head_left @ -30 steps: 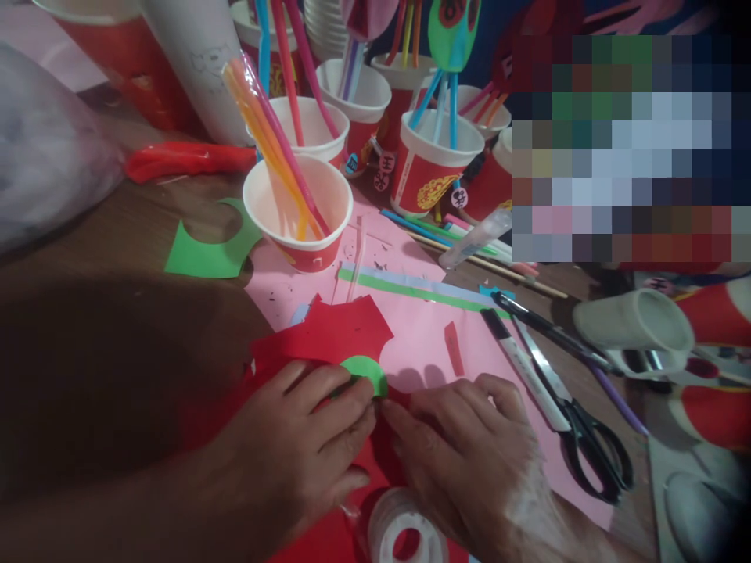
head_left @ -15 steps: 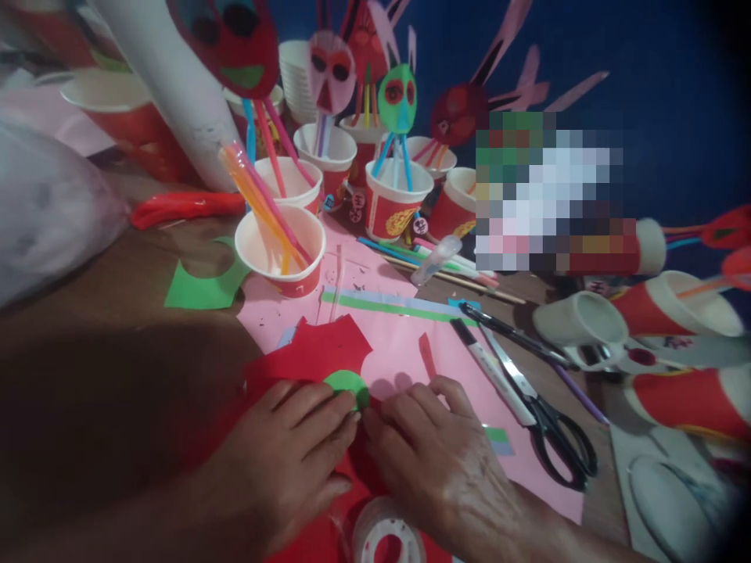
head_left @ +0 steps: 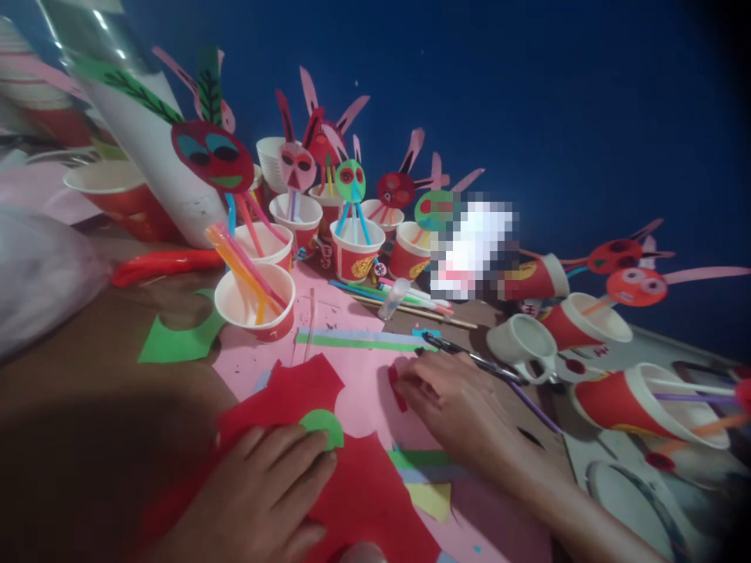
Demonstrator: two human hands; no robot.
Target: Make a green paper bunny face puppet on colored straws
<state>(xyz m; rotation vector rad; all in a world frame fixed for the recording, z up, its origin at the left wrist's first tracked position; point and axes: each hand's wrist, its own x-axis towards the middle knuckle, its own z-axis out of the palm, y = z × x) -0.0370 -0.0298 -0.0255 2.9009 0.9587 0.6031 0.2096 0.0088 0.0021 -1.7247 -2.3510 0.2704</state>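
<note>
My left hand (head_left: 264, 485) lies flat with fingers stretched on a red paper cut-out (head_left: 305, 438), its fingertips on a small green paper circle (head_left: 322, 426). My right hand (head_left: 451, 399) reaches forward over the pink paper sheet (head_left: 364, 391), its fingers curled and touching a small red paper strip (head_left: 396, 387). Black scissors (head_left: 469, 358) lie just beyond the right hand, partly hidden by it.
A paper cup with straws (head_left: 255, 309) stands ahead on the left, a green paper scrap (head_left: 176, 340) beside it. Several red cups with paper faces on straws (head_left: 352, 250) line the back. Tipped cups (head_left: 639, 399) lie at right. Green and blue strips (head_left: 364, 340) cross the pink sheet.
The view has tilted up. My right hand has left the green circle and moved forward to the red strip. My left hand stays on the red paper.
</note>
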